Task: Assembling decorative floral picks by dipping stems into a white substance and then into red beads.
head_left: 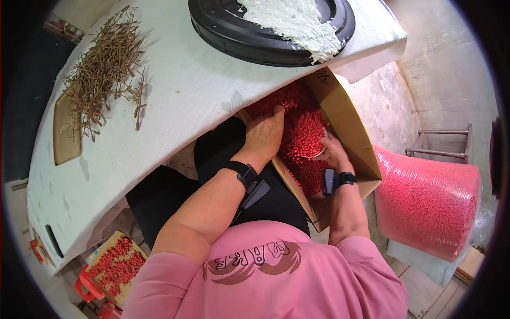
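A rounded, dense bundle of glossy red bead-like tips (304, 137) is grasped at its pale-edged side by the right hand (334, 152), inside an open brown cardboard box (348, 125). The fingers of the left hand (264, 133) are placed among loose red beads (276, 103) in the same box; whether any are gripped cannot be told. The box is set partly under a table covered with white textured cloth (175, 109). On it, a round black plastic lid (226, 42) is smeared with thick white paste (287, 21), and thin brown dry stems (109, 61) are heaped partly over a tan rectangular tray (65, 135). At right, a large red cylindrical bundle (425, 202) is wrapped in clear plastic.
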The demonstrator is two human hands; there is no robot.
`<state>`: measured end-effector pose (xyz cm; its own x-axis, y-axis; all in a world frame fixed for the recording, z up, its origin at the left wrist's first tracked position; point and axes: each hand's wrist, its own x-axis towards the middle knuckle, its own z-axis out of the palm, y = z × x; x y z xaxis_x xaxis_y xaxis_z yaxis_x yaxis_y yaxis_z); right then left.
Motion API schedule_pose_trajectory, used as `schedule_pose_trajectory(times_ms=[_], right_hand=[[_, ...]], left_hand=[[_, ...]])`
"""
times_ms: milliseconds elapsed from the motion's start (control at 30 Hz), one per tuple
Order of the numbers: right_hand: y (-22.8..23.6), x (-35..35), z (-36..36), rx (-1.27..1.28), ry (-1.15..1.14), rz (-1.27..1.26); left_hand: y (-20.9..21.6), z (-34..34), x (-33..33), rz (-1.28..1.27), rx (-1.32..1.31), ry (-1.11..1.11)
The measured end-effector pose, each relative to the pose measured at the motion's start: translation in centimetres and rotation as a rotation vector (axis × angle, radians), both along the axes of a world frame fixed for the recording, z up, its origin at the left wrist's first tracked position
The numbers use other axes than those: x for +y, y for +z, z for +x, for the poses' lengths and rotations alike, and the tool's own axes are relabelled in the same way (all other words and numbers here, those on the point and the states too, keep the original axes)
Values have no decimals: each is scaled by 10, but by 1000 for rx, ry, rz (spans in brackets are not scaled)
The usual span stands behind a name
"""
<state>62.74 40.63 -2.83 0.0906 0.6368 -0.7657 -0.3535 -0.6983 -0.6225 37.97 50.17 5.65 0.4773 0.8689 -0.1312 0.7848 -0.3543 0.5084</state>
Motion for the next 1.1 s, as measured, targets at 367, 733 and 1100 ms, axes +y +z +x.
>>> schedule_pose_trajectory(times_ms=[367, 733, 1100], right_hand=[[101, 54, -63, -1262, 256, 668], [-109, -7, -38, -464, 206, -318], [19, 11, -2, 111, -79, 289]], left_hand=[[-13, -5, -2, 108, -88, -19], [-13, -1, 0, 82, -111, -33], [-14, -2, -1, 123, -108, -5]])
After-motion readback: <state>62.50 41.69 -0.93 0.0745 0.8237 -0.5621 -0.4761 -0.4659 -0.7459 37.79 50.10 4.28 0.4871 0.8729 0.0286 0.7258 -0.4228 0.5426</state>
